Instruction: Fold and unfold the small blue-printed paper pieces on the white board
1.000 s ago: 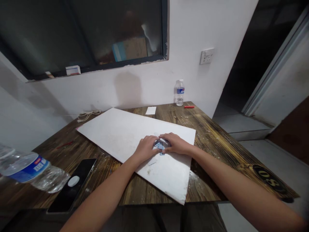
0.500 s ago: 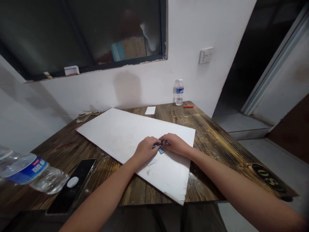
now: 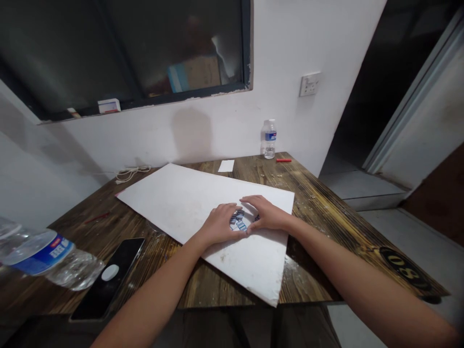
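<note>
A large white board (image 3: 163,193) lies at an angle on the wooden table. Near its right end, my left hand (image 3: 222,224) rests cupped, thumb stretched out and fingers apart from it. Facing it from the right is my right hand (image 3: 267,215), also open and curved, its thumb close to the left thumb. Between the two hands lie several small blue and dark strip-like pieces (image 3: 239,221), too small to name for sure. A bit of dark colour also shows beside the right palm, and the fingers partly cover the pieces.
A phone (image 3: 121,256) with a white disc on it and a large water bottle (image 3: 54,253) are on the left. A small bottle (image 3: 270,139), a red stick-like item (image 3: 283,160), a white card (image 3: 226,166) and a cable (image 3: 130,173) lie toward the wall.
My hands were bunched together over the pieces, fingertips close. Now the fingers have spread apart and the thumbs come together in front, leaving more of the pieces visible.
</note>
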Available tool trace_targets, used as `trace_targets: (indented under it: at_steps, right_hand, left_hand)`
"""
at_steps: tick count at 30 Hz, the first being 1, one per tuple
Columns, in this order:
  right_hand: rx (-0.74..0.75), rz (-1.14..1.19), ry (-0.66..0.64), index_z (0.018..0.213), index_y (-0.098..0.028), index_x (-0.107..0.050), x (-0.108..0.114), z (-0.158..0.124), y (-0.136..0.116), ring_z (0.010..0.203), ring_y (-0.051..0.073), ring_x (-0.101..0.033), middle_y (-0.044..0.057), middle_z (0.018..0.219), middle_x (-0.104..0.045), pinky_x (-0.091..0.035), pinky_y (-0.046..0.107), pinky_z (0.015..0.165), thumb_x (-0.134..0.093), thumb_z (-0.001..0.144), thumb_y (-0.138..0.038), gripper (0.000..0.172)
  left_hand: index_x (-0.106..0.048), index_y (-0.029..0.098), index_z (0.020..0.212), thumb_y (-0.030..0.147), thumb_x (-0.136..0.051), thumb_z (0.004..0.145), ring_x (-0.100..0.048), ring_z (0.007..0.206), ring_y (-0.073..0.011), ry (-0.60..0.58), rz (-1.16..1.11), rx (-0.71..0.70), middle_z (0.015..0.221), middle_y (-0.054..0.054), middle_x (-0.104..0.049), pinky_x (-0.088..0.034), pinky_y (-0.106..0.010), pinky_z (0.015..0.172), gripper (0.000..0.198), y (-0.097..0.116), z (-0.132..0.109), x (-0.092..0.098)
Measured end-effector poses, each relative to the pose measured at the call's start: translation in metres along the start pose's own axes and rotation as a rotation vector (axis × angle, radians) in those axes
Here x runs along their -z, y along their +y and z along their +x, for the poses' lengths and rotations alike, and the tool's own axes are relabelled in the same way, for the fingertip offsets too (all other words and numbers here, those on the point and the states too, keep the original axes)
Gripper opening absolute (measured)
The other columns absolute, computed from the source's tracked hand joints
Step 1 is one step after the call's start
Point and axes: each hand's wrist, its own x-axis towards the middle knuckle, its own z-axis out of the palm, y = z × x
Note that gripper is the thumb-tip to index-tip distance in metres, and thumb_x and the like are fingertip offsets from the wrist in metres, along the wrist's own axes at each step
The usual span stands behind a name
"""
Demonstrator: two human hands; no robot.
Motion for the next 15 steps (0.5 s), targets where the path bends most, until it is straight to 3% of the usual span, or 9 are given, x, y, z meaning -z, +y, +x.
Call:
trace_targets:
  at_steps: [2, 5, 7, 9, 15]
  right_hand:
    - [-0.030, -0.038, 0.023, 0.130, -0.022, -0.056, 0.003, 0.000, 0.001, 0.122, 0.030, -0.047, 0.013, 0.132, -0.057, -0.039, 0.044, 0.101, -0.085, 0.058, -0.047, 0.081]
    - [-0.167, -0.085, 0.136, 0.095, -0.020, -0.070, 0.009, 0.002, 0.001, 0.095, 0.025, -0.058, 0.009, 0.099, -0.069, -0.044, 0.035, 0.082, -0.069, 0.077, -0.054, 0.039]
    - [-0.292, -0.053, 0.155, 0.067, -0.018, -0.067, 0.012, 0.003, 0.001, 0.068, 0.018, -0.058, 0.005, 0.069, -0.066, -0.042, 0.029, 0.065, -0.054, 0.086, -0.059, 0.047]
    - [-0.384, 0.019, 0.141, 0.052, -0.018, -0.059, 0.014, 0.003, -0.001, 0.050, 0.014, -0.050, 0.002, 0.050, -0.057, -0.036, 0.028, 0.055, -0.044, 0.089, -0.062, 0.060]
    - [-0.386, 0.243, 0.089, 0.052, -0.017, -0.058, 0.008, 0.000, -0.009, 0.036, 0.010, -0.044, -0.001, 0.041, -0.051, -0.036, 0.025, 0.048, -0.042, 0.089, -0.064, 0.062]
  left_hand:
    - [-0.061, 0.025, 0.118, 0.056, -0.073, 0.067, -0.055, 0.111, -0.0282, 0.029, 0.004, 0.008, 0.122, -0.008, -0.062, -0.043, -0.040, 0.093, 0.060, 0.000, 0.001, 0.003]
    - [-0.067, 0.021, 0.083, 0.055, -0.057, 0.081, -0.059, 0.074, -0.0190, 0.136, -0.021, 0.167, 0.083, -0.003, -0.067, -0.043, -0.030, 0.066, 0.035, 0.001, 0.004, 0.010]
    - [-0.060, 0.020, 0.060, 0.060, -0.044, 0.087, -0.051, 0.055, -0.0156, 0.108, -0.038, 0.280, 0.056, 0.000, -0.057, -0.035, -0.028, 0.054, 0.051, 0.002, 0.005, 0.015]
    - [-0.054, 0.019, 0.050, 0.062, -0.038, 0.088, -0.046, 0.046, -0.0135, 0.037, -0.138, 0.307, 0.044, 0.001, -0.048, -0.030, -0.027, 0.051, 0.060, 0.004, 0.004, 0.017]
    - [-0.053, 0.017, 0.051, 0.065, -0.043, 0.085, -0.038, 0.036, -0.0093, -0.216, -0.478, 0.236, 0.037, 0.004, -0.042, -0.028, -0.023, 0.044, 0.059, 0.011, -0.002, 0.014]
